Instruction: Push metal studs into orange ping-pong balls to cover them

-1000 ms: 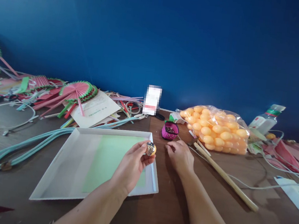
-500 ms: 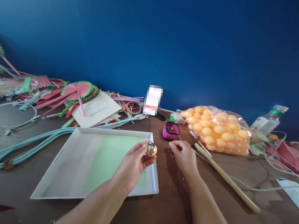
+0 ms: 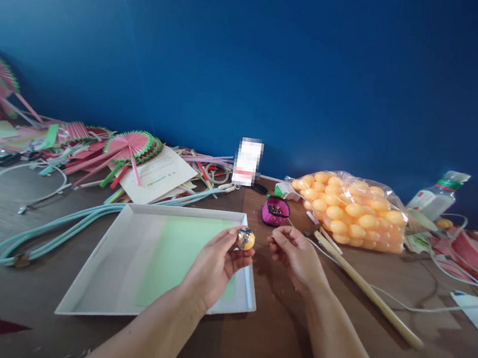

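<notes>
My left hand (image 3: 211, 265) grips a small yellow-orange ball (image 3: 249, 240) between thumb and fingers, over the right part of a white tray (image 3: 96, 277). Shiny silvery bits cover the ball's left side. A pale green sheet (image 3: 168, 257) lies in the tray. My right hand (image 3: 301, 262) is closed in a pinch to the right of the ball, apart from it. What sits at its fingertips is too small to name. Just beyond that hand stands a little purple box (image 3: 270, 215) with small shiny pieces inside.
A clear bag of orange balls (image 3: 354, 213) lies at the back right, with a wooden-handled tool (image 3: 373, 291) before it. A plastic bottle (image 3: 435, 197) leans behind. Paper fans (image 3: 132, 147), a printed sheet (image 3: 161, 176) and pale blue tubing (image 3: 63, 221) crowd the left.
My right hand has lifted slightly from the tabletop bits beside the purple box and turned, its fingertips still pinched. My left hand keeps its hold on the ball. The view has shifted slightly.
</notes>
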A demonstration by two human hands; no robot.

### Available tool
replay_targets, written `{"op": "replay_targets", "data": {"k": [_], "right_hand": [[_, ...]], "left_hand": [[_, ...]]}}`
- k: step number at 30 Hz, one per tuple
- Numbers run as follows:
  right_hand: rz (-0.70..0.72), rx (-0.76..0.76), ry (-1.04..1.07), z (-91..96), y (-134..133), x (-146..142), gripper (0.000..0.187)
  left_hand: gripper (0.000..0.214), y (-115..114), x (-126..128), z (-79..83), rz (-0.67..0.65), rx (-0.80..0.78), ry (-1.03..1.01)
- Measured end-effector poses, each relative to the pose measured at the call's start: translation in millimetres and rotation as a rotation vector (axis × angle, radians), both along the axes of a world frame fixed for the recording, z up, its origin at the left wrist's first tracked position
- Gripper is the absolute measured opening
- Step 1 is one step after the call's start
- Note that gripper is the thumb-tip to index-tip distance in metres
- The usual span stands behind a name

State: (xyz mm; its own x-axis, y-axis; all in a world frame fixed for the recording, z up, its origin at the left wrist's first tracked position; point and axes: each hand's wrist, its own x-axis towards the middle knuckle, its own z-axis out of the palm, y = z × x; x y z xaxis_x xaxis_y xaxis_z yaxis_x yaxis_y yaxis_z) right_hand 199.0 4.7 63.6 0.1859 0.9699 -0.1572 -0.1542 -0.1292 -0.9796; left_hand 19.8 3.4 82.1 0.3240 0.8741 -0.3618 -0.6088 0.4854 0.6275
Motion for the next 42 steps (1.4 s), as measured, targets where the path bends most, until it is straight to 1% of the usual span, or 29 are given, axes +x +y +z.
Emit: {"op": "replay_targets", "data": {"k": [8, 13, 18, 23, 28, 31, 37, 42], "right_hand": [[0.037, -0.022, 0.103, 8.1, -4, -4, 0.027], [0.059, -0.023, 0.093, 10.7, -6, -4, 0.029], [0.034, 0.032, 0.07, 10.3, -8, -6, 0.026], [0.077, 0.084, 0.122, 13.2, -11, -5, 0.021], [0.03, 0.114, 0.175, 17.7, -13, -7, 0.023], [0.019, 0.123, 0.157, 18.6, -13, -9, 0.022], [0.064, 0.176, 0.112, 16.0, -16, -10, 0.017], [0.053, 0.189, 0.161, 20.1, -18, -10, 0.016]], "left_hand": [[0.023, 0, -1, 0.9, -0.044, -0.022, -0.074], [0.024, 0, -2, 2.2, -0.059, -0.031, -0.1], [0.024, 0, -2, 3.6, -0.072, -0.026, -0.107], [0.023, 0, -2, 3.9, -0.069, -0.035, -0.103], [0.023, 2, -2, 4.5, -0.078, -0.031, -0.094], [0.023, 1, -2, 4.2, -0.08, -0.03, -0.086], [0.026, 0, -3, 2.1, -0.09, -0.007, -0.076], [0.027, 0, -3, 0.1, -0.095, -0.01, -0.064]]}}
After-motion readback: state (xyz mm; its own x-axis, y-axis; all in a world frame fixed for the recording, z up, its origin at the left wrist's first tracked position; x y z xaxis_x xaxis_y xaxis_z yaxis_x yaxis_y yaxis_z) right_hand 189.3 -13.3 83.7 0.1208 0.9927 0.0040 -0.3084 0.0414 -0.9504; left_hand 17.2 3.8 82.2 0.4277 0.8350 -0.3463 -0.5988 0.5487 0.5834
